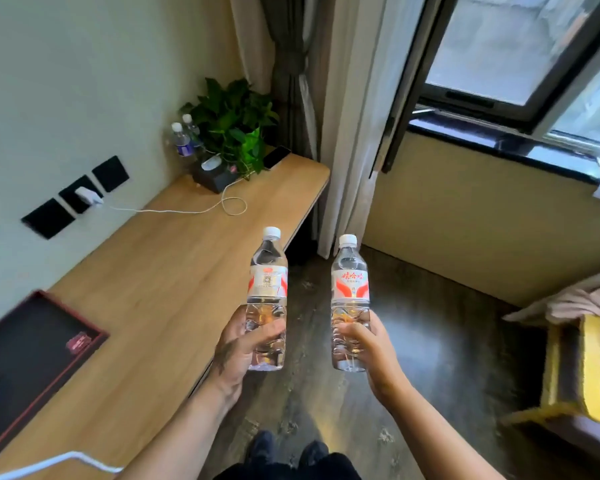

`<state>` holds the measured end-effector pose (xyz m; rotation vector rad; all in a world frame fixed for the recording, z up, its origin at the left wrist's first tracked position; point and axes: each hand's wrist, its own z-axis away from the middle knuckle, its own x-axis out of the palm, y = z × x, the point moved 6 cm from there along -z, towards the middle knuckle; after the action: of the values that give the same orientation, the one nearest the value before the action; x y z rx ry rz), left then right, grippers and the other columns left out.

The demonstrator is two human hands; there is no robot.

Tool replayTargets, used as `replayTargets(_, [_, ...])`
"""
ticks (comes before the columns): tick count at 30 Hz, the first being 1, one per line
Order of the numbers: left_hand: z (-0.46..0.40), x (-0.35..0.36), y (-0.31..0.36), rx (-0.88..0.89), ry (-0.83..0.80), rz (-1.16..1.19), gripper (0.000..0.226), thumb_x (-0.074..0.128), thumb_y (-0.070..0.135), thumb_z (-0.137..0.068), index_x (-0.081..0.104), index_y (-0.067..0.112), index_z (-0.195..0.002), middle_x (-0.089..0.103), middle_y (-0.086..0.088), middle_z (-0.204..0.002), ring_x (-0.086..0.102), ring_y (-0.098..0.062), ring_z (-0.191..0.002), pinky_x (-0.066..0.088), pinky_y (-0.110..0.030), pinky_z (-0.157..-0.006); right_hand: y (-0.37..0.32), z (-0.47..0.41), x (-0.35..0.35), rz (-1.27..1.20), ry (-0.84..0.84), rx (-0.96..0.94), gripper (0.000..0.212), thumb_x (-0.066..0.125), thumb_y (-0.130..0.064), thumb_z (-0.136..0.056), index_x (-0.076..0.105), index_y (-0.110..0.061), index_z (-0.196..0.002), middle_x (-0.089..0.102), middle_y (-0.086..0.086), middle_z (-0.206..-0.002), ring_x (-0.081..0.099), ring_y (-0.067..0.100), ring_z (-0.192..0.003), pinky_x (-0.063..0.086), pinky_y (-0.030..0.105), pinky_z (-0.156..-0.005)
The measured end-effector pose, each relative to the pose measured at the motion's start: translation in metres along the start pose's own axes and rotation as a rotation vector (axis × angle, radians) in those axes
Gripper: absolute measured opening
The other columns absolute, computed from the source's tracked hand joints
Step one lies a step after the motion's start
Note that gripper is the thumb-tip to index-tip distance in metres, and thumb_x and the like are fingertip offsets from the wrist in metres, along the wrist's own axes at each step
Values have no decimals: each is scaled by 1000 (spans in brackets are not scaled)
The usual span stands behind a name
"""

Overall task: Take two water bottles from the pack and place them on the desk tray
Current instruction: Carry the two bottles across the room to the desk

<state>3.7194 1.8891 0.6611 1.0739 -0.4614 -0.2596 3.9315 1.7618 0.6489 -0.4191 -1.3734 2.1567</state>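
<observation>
Wooden desk (pixel 174 271), dark tray (pixel 32 341), each hand holding clear water bottle

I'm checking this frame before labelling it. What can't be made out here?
Head view:
- Tray: cut off by the left edge; the small red item in it is blurred.
- Pack: not in view.
- Far bottles: labels too small to read.
- Left hand and right hand cover each held bottle's lower part.

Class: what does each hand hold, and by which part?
Left hand grips one water bottle around its lower body; right hand grips the other bottle likewise.
</observation>
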Motion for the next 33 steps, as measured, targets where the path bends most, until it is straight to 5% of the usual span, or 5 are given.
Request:
replayTargets(7, [56,-81,1,75,324,135,59,96,43,-54,81,32,-110,87,-1,-101,83,-16,-85,67,-26,-70,-9,-12,95,123,-309,-6,81,76,-51,-55,64,-18,-129,78,13,-118,77,28,-102,63,45,-91])
replayTargets(17, [165,-177,-18,153,754,249,77,97,41,-57,74,19,-127,83,-11,-103,78,-30,-90,62,-48,-83,17,17,231,256,-720,77,73,82,-45,-56,70,-25,-125,83,3,-104,81,16,-89,62,23,-68])
replayTargets(24, [221,-230,-29,169,966,321,82,97,49,-52,75,26,-128,86,-6,-112,81,-28,-103,61,-44,-86,39,48,314,348,-897,79,51,74,-31,-73,68,-22,-123,80,10,-111,80,19,-92,62,30,-74])
replayTargets(30, [239,-278,-26,167,1016,339,74,96,52,-53,77,28,-120,87,-6,-104,84,-24,-91,64,-30,-68,46,60,371,395,-946,53,49,77,-33,-72,70,-23,-120,79,10,-115,76,32,-107,59,47,-93])
replayTargets(33, [235,-298,-22,173,1010,354,71,97,54,-53,78,32,-117,87,-4,-104,85,-23,-90,63,-35,-73,46,57,396,391,-935,51,60,81,-42,-63,71,-22,-119,82,8,-109,79,30,-102,61,48,-92])
